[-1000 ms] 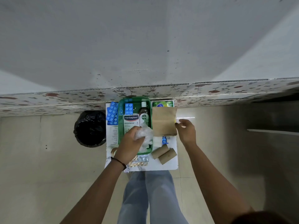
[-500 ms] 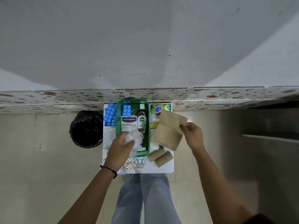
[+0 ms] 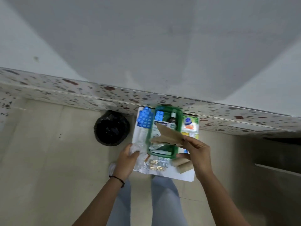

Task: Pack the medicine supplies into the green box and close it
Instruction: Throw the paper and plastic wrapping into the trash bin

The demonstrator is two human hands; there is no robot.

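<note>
The green box (image 3: 180,118) lies open on a small white table (image 3: 187,176), holding a blue blister pack (image 3: 158,115), a dark bottle (image 3: 172,122) and a plaster carton. My right hand (image 3: 194,151) grips a brown paper envelope (image 3: 169,136) tilted over the box's middle. My left hand (image 3: 127,156) holds a crumpled clear plastic bag (image 3: 138,147) at the box's near-left corner. Blue blister packs (image 3: 145,119) lie left of the box. Foil pill strips (image 3: 157,165) and two cardboard rolls (image 3: 183,165) lie in front of it.
A black-lined bin (image 3: 111,128) stands on the floor left of the table. A green and white packet (image 3: 190,124) lies right of the box. A speckled ledge (image 3: 65,93) and a grey wall run behind the table. My legs show below its near edge.
My right hand has swung the brown envelope from the box's right side to over the box. My left hand has pulled the plastic bag out to the box's near-left corner. The camera has tilted.
</note>
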